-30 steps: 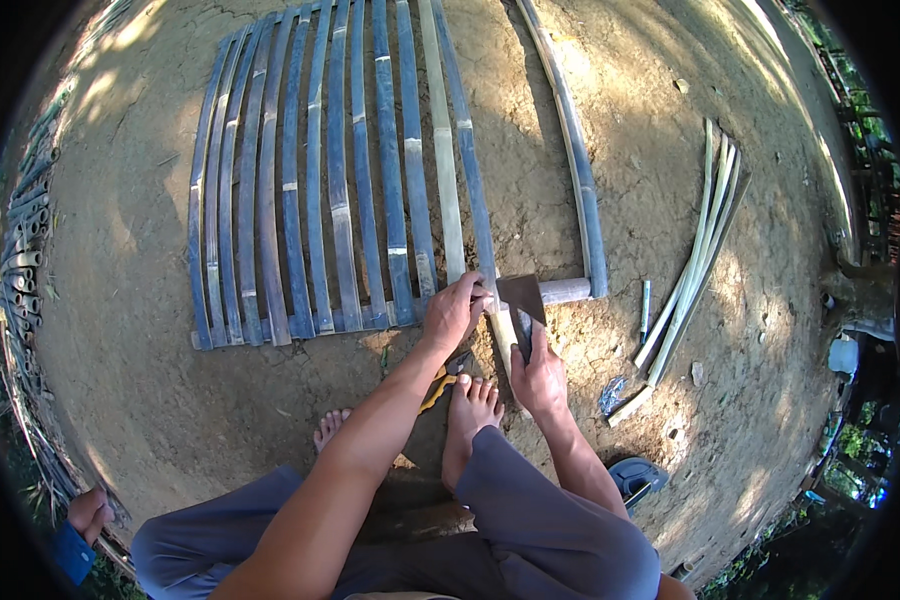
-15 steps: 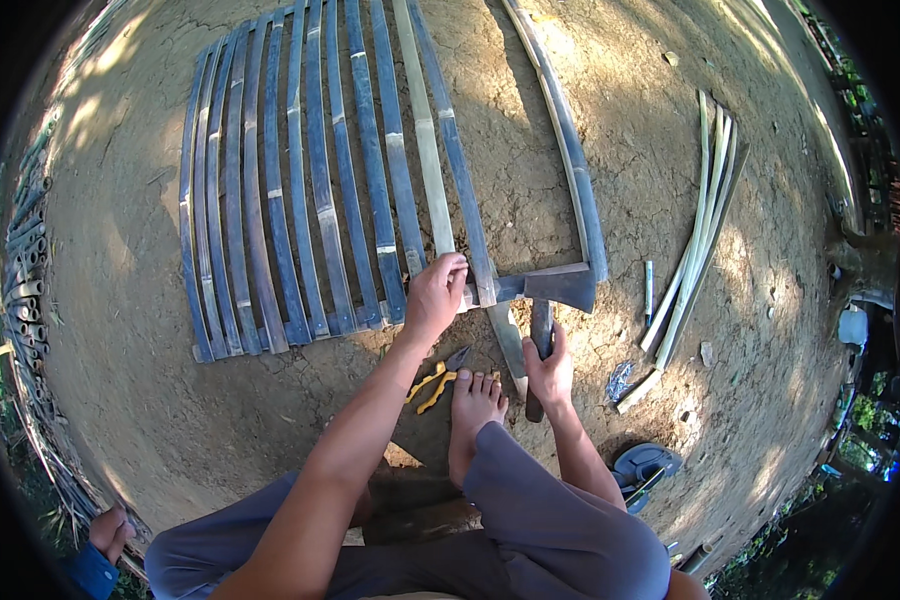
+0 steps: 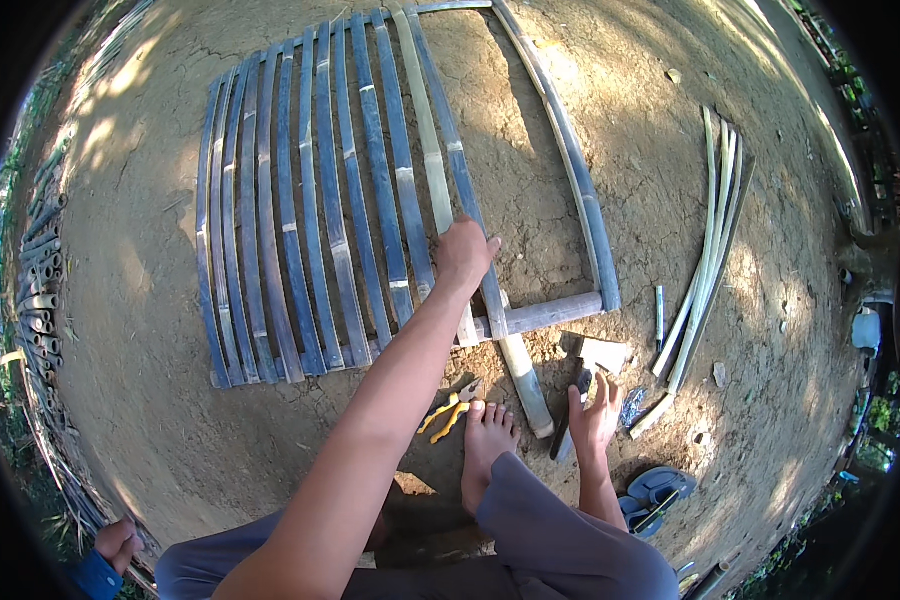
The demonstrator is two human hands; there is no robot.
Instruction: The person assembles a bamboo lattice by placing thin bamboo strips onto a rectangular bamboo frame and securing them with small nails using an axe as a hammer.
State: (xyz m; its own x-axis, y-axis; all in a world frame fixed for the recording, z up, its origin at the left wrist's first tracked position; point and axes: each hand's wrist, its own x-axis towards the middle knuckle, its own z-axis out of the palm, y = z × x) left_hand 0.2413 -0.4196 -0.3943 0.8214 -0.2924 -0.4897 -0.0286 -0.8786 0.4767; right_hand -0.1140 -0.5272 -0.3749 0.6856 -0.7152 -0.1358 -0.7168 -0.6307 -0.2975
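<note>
My left hand point(image 3: 465, 257) reaches forward over the bamboo rack, its fingers curled round a pale bamboo slat point(image 3: 430, 160). The slat's near end shows below the hand, by the frame's front rail point(image 3: 555, 312). Just right of it lies a dark bamboo slat point(image 3: 457, 165). My right hand point(image 3: 594, 418) is open, with fingers apart, beside the handle of a hatchet point(image 3: 602, 352). The hatchet is down on the dirt, its head just in front of the rail. Whether the fingers still touch the handle is hard to tell.
Pliers with yellow handles point(image 3: 450, 410) lie by my bare foot point(image 3: 487, 450). A loose bamboo piece point(image 3: 525, 385) slants under the rail. Thin bamboo strips point(image 3: 705, 260), a marker point(image 3: 660, 315) and a sandal point(image 3: 658, 490) are at right. Another person's hand point(image 3: 118, 540) shows at lower left.
The hatchet has come down from the front rail onto the ground, and my right hand has loosened from its handle. My left hand has moved forward along the pale slat.
</note>
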